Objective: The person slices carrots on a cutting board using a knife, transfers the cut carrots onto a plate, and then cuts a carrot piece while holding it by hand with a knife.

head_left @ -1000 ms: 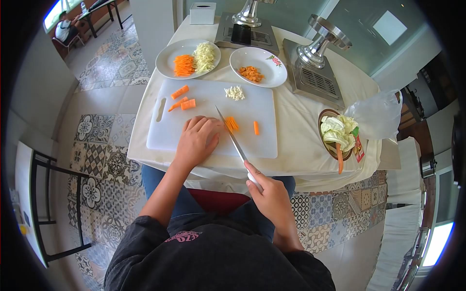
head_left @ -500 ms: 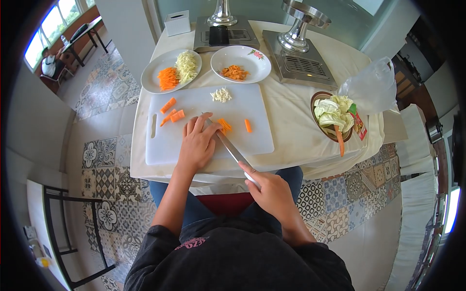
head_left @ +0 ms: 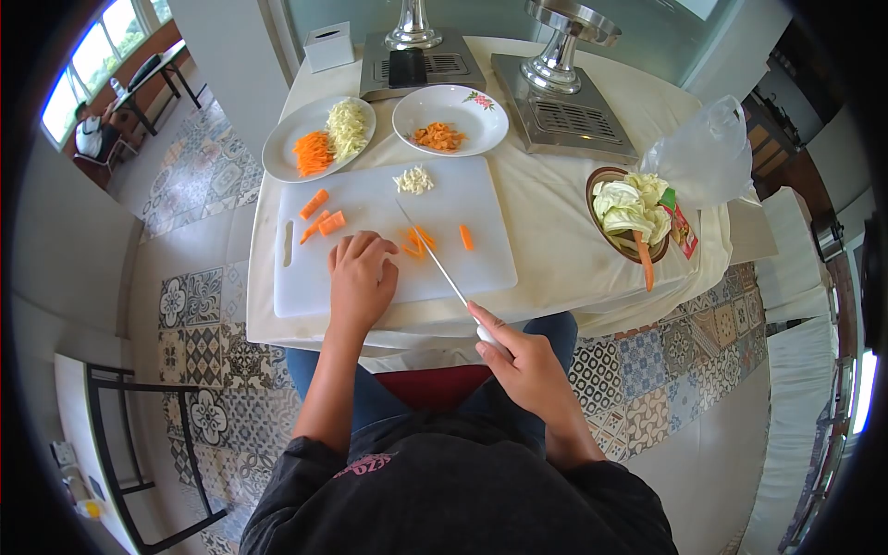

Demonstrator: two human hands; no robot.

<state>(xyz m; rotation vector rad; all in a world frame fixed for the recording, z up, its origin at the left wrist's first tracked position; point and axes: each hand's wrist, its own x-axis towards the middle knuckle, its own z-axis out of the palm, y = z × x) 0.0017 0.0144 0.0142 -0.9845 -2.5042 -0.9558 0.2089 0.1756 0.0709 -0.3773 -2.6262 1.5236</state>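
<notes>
My right hand is wrapped round the white handle of a knife. Its blade slants up and left over the white cutting board, across a small pile of carrot strips. Just left of the strips, my left hand rests on the board, fingers bent and thumb apart; I see nothing in it. A short carrot stick lies right of the blade. Toward the board's left are carrot chunks, and at its top edge is a heap of chopped white pieces.
Behind the board stand a plate of shredded carrot and cabbage, and a flowered plate with orange bits. To the right are a brown bowl with cabbage leaves, a plastic bag and metal stands. A person sits far left.
My left hand has drawn back toward me, off the carrot strips and the blade. The knife has turned more upright, its tip now showing below the white pieces, and its handle sits slightly nearer me.
</notes>
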